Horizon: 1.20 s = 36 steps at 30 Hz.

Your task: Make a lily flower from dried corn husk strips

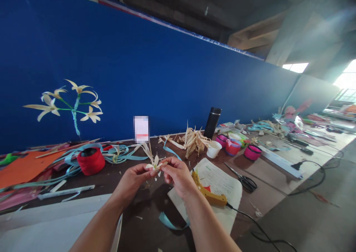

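A small pale flower (pixel 154 163) with pointed petals is held up between my two hands over the dark table. My left hand (pixel 137 176) pinches it from the left side. On the right, the thumb and finger of my right hand (pixel 176 173) are closed on a petal at the flower's edge. A yellow glue gun (pixel 213 197) lies just right of my right wrist, on a sheet of written paper (pixel 222 178). Strips of dried husk (pixel 194 141) are heaped behind my hands. At the far left stands a finished-looking flower stem (pixel 75 109) with several cream blooms.
Black scissors (pixel 246 181) lie right of the paper. A white cup (pixel 214 149), ribbon rolls (pixel 252 152) and a black bottle (pixel 213 123) stand behind. Leftward are a red roll (pixel 91 161) and orange sheet (pixel 29 168). A power strip (pixel 279 161) and cables run right; a blue partition (pixel 167 70) backs the table.
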Available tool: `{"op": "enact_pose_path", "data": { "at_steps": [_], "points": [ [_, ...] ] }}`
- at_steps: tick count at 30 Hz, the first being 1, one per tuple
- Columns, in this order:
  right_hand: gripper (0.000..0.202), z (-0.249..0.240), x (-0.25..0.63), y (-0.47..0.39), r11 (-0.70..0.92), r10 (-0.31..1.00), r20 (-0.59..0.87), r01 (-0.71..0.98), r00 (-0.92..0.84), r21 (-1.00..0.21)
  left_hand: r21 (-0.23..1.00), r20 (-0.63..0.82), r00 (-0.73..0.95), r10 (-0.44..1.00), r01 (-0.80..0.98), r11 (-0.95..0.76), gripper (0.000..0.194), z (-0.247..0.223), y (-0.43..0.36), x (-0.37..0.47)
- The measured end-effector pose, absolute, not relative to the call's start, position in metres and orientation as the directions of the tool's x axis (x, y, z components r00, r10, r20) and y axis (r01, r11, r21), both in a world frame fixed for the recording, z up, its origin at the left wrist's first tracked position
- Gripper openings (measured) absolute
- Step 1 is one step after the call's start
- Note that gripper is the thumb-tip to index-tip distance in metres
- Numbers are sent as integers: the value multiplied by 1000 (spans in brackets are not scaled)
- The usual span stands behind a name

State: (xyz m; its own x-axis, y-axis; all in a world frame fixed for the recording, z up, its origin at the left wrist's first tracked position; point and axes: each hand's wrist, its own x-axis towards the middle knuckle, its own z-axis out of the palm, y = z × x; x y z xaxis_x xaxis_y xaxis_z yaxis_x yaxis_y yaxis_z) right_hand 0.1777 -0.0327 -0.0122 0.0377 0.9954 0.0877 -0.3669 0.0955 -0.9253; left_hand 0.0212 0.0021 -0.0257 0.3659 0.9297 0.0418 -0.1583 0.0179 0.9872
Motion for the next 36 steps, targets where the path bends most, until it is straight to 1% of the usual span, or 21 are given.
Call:
{"op": "enact_pose_path", "data": {
  "at_steps": [4, 8, 10, 13, 15, 17, 18, 20, 22, 23, 25, 26, 27, 29, 31, 33, 36],
  "points": [
    [16, -12, 178, -33, 133, 991, 127, -336, 40, -933, 987, 43, 375, 926, -157, 18, 17, -26, 3, 21],
    [30, -13, 180, -30, 96, 995, 79, -316, 65, -944, 977, 36, 365, 930, -209, 44, 18, -28, 5, 19],
    [35, -12, 180, -28, 107, 989, 70, -308, 128, -945, 970, 25, 346, 938, -235, 60, 18, -29, 6, 19],
    [32, 1, 183, -34, 220, 941, 132, -268, 310, -938, 965, 19, 345, 938, -253, 74, 18, -27, 5, 18],
    [29, 17, 190, -50, 287, 890, 209, -140, 405, -948, 958, 9, 355, 935, -271, 94, 17, -25, 4, 18],
    [27, 35, 203, -73, 297, 882, 322, 125, 343, -947, 946, 0, 360, 933, -301, 116, 17, -24, 4, 18],
    [26, 43, 212, -85, 280, 895, 357, 287, 266, -916, 941, -1, 358, 934, -315, 122, 16, -25, 4, 17],
    [22, 53, 231, -107, 211, 920, 365, 601, 145, -771, 937, 3, 351, 936, -329, 121, 16, -26, 6, 17],
    [21, 53, 251, -123, 76, 958, 270, 823, 96, -562, 937, -1, 347, 938, -328, 123, 16, -29, 7, 17],
    [24, 50, 260, -128, 20, 971, 223, 900, 87, -436, 937, -4, 349, 937, -326, 125, 17, -31, 8, 17],
    [29, 39, 274, -134, -40, 989, 133, 981, 66, -190, 938, -4, 353, 936, -323, 126, 17, -34, 9, 17],
    [31, 32, 278, -135, -51, 995, 85, 994, 59, -99, 939, -4, 354, 935, -321, 125, 17, -36, 10, 17],
    [33, 25, 281, -135, -59, 998, 36, 998, 60, -33, 940, -3, 355, 935, -318, 124, 17, -38, 10, 17],
    [37, 10, 282, -136, -72, 997, -38, 997, 74, 37, 943, -4, 361, 932, -310, 124, 17, -39, 11, 17],
    [38, -3, 282, -136, -82, 994, -61, 995, 85, 56, 944, 0, 372, 928, -307, 124, 16, -39, 11, 17],
    [41, -13, 282, -136, -81, 996, -38, 996, 82, 33, 939, 2, 380, 925, -318, 128, 15, -38, 10, 16],
    [45, -22, 286, -136, -67, 997, 35, 995, 70, -76, 922, -8, 370, 929, -356, 150, 15, -34, 9, 16]
  ]
}}
